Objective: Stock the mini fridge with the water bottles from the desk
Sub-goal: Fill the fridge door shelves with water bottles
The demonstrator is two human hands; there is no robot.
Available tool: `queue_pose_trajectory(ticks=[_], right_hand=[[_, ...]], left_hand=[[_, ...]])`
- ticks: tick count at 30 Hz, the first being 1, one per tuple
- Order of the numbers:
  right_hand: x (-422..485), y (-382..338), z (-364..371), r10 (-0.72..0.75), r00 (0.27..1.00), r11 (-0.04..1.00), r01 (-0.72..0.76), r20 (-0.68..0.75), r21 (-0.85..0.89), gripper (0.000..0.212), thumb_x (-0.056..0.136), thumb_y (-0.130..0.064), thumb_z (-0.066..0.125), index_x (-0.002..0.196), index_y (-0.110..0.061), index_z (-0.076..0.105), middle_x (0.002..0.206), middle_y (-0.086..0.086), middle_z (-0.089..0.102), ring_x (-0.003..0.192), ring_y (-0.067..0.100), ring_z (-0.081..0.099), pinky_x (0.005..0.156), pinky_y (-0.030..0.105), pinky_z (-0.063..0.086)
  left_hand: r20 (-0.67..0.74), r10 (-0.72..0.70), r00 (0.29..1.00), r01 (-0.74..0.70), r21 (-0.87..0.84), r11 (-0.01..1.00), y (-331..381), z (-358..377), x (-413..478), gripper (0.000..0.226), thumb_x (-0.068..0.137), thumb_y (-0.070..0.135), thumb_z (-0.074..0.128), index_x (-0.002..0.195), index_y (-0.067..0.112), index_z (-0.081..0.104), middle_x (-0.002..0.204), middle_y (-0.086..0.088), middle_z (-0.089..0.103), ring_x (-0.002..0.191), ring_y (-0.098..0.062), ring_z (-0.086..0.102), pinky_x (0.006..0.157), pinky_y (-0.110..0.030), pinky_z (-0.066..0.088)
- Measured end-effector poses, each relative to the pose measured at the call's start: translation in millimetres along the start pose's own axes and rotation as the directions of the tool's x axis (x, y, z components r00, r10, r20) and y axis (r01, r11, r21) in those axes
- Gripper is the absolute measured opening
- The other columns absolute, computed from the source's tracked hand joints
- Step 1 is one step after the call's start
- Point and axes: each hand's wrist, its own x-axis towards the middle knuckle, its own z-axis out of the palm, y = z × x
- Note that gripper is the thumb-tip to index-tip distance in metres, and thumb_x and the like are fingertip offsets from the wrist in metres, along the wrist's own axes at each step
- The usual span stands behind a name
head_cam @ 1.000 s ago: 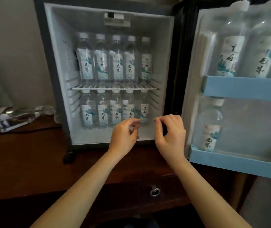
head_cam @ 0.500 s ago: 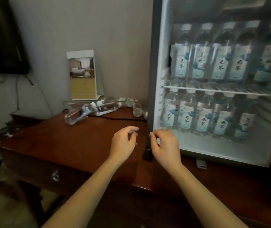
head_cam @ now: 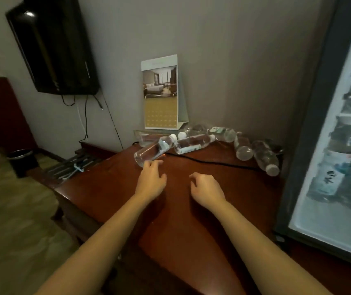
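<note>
Clear plastic water bottles (head_cam: 193,143) with white caps lie on their sides in a loose cluster just beyond the fingertips, at the far side of the dark reddish wooden desk (head_cam: 191,220). A second ago both hands were up at the black-framed, white-lined mini fridge (head_cam: 311,124), fingers pinched before its lower shelf. The view has since swung away, and the fridge now stands to the right of the right hand. The left hand (head_cam: 152,179) has come forward, its fingers stretched and close together, tips at the base of the nearest bottle (head_cam: 153,151); whether they touch it cannot be told. The right hand (head_cam: 206,188) hovers beside it with fingers loosely curled, holding nothing, and a thin black cable (head_cam: 208,162) runs just ahead of them. This reads as the start of another fetch. A grip on that bottle should come next, and because it is round and lying flat it may roll off from a nudge.
</note>
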Motion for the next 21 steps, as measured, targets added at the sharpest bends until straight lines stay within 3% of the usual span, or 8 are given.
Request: queue_pose_trajectory(ticks=[4, 7, 13, 16, 21], right_hand=[[36, 3, 19, -0.011, 0.998, 1.000, 0.011, 0.061, -0.009, 0.036, 0.096, -0.023, 0.042, 0.131, -0.017, 0.051, 0.125, 0.008, 0.060, 0.113, 0.026, 0.057, 0.092, 0.036, 0.049], [48, 6, 30, -0.047, 0.998, 0.996, 0.050, 0.051, -0.068, 0.037, 0.097, -0.028, 0.041, 0.131, -0.018, 0.049, 0.121, 0.007, 0.063, 0.109, 0.025, 0.059, 0.088, 0.035, 0.050], [57, 4, 31, -0.092, 0.991, 0.970, 0.111, 0.097, -0.216, 0.033, 0.098, -0.033, 0.039, 0.122, -0.014, 0.051, 0.111, 0.009, 0.064, 0.098, 0.027, 0.061, 0.079, 0.038, 0.052], [60, 1, 29, -0.082, 0.987, 0.962, 0.114, 0.135, -0.248, 0.033, 0.098, -0.032, 0.039, 0.123, -0.014, 0.050, 0.112, 0.010, 0.063, 0.099, 0.029, 0.060, 0.078, 0.038, 0.051], [57, 1, 28, -0.087, 0.987, 0.965, 0.118, 0.138, -0.233, 0.031, 0.097, -0.030, 0.041, 0.121, -0.013, 0.052, 0.114, 0.010, 0.062, 0.103, 0.030, 0.059, 0.081, 0.038, 0.049]], left_hand=[[-0.061, -0.004, 0.998, 0.013, 0.145, 0.989, -15, 2, 42, 0.045, 0.088, 0.013, 0.054, 0.132, 0.011, 0.044, 0.137, -0.012, 0.034, 0.128, -0.031, 0.035, 0.106, -0.036, 0.033], [-0.060, -0.021, 0.998, 0.032, 0.194, 0.980, -21, 7, 71, 0.048, 0.088, 0.014, 0.052, 0.134, 0.010, 0.041, 0.140, -0.013, 0.032, 0.130, -0.032, 0.030, 0.106, -0.040, 0.033], [-0.029, -0.053, 0.998, 0.061, 0.453, 0.889, -40, 28, 116, 0.075, 0.087, 0.039, 0.058, 0.145, 0.013, 0.020, 0.152, -0.016, 0.023, 0.141, -0.033, 0.018, 0.116, -0.045, 0.014], [-0.093, -0.042, 0.995, 0.085, 0.523, 0.848, -49, 28, 129, 0.082, 0.080, 0.050, 0.064, 0.141, 0.012, 0.025, 0.142, -0.013, 0.038, 0.132, -0.029, 0.034, 0.111, -0.041, 0.025], [-0.145, -0.067, 0.987, 0.131, 0.494, 0.860, -56, 24, 133, 0.071, 0.078, 0.051, 0.066, 0.127, 0.008, 0.039, 0.126, -0.014, 0.049, 0.115, -0.030, 0.048, 0.094, -0.038, 0.041]])
